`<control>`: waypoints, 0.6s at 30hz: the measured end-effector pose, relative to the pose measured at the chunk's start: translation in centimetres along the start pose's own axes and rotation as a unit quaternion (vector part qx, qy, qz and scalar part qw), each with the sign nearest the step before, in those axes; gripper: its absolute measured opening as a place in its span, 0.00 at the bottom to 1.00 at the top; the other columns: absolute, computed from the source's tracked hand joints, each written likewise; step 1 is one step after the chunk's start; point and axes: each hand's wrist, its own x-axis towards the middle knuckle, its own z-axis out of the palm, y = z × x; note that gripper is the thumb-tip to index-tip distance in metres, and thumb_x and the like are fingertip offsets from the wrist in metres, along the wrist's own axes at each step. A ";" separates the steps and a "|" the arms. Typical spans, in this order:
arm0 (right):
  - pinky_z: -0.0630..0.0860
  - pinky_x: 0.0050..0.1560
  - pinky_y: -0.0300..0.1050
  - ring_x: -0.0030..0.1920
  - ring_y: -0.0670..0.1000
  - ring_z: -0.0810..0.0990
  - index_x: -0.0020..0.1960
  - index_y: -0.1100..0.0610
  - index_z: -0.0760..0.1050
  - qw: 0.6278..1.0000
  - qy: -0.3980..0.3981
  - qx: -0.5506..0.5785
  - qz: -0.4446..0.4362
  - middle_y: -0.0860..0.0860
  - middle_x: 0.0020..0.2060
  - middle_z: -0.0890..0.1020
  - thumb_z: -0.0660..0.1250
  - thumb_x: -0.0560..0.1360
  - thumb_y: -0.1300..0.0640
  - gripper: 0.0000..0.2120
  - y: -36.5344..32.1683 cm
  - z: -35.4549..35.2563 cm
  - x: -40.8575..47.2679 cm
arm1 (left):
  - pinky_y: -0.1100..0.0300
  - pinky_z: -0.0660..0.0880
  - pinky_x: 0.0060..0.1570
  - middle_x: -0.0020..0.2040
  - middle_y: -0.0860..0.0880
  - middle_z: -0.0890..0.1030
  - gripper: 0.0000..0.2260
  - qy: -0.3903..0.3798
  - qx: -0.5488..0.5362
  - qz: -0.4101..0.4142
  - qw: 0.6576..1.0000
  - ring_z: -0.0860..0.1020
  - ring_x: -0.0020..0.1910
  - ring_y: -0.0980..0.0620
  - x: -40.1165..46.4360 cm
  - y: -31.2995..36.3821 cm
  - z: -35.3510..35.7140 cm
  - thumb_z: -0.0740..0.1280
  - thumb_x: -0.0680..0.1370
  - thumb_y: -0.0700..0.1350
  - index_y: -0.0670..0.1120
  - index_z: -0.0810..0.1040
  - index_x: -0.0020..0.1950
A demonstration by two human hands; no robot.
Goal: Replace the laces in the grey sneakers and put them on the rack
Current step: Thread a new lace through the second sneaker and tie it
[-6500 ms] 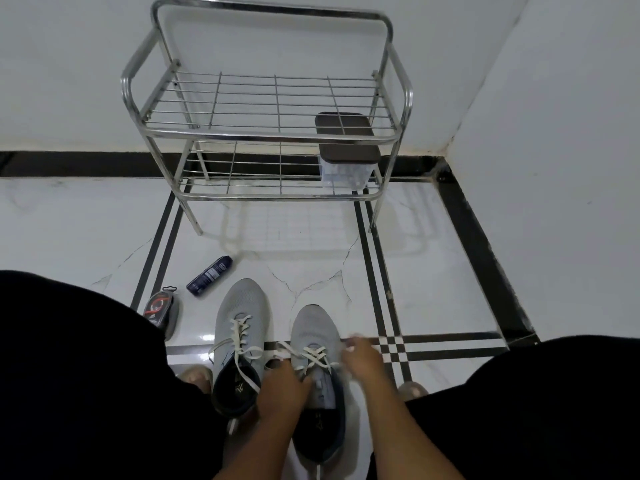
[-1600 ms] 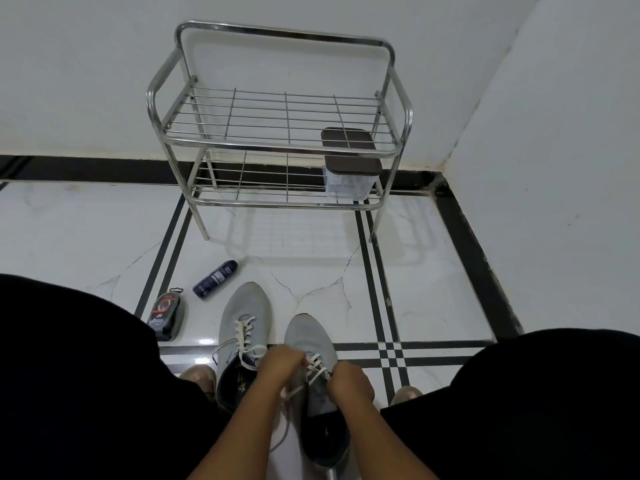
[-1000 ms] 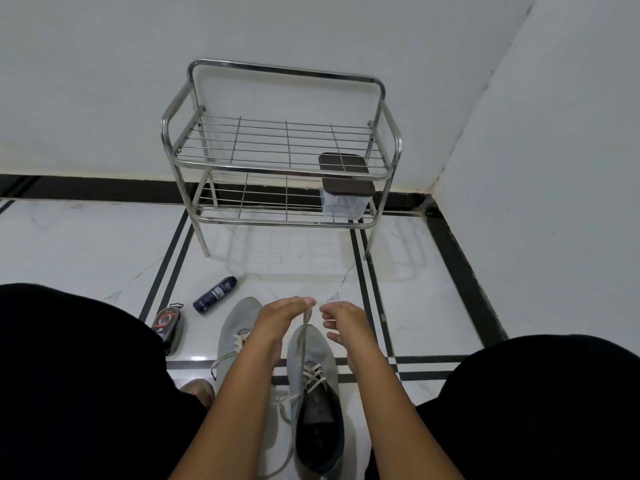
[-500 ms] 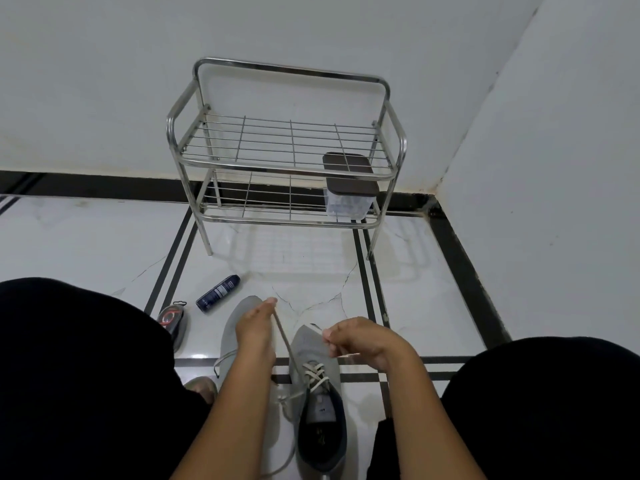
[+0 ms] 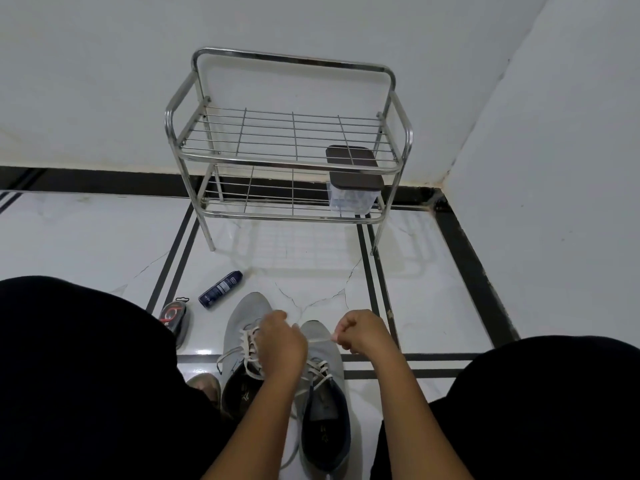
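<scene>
Two grey sneakers stand side by side on the white floor between my knees: the left sneaker (image 5: 242,317) and the right sneaker (image 5: 323,403), both threaded with white laces. My left hand (image 5: 282,344) hovers over the gap between them with its fingers curled round a lace end. My right hand (image 5: 360,332) pinches the other end of the white lace (image 5: 320,340), which runs taut between my hands above the right sneaker's toe. The steel two-tier rack (image 5: 287,161) stands against the far wall.
A clear box with a dark lid (image 5: 353,188) sits on the rack's lower tier, right side. A dark spray can (image 5: 220,289) lies on the floor left of the sneakers, and a shoe-polish sponge (image 5: 175,318) beside my left knee. Walls meet at the right corner.
Both hands have come down from a raised pull and moved apart sideways; the lace, held upright half a second ago, now stretches level between them over the right sneaker.
</scene>
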 end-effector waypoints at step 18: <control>0.72 0.35 0.40 0.38 0.51 0.76 0.50 0.59 0.78 0.981 -0.117 -0.103 0.119 0.54 0.41 0.79 0.69 0.73 0.58 0.07 6.1 6.0 1.2 | 0.53 0.73 0.56 0.42 0.52 0.82 0.12 -0.226 0.142 0.047 0.963 0.80 0.48 0.50 -0.3 -3.6 3.2 0.66 0.74 0.53 0.52 0.73 0.31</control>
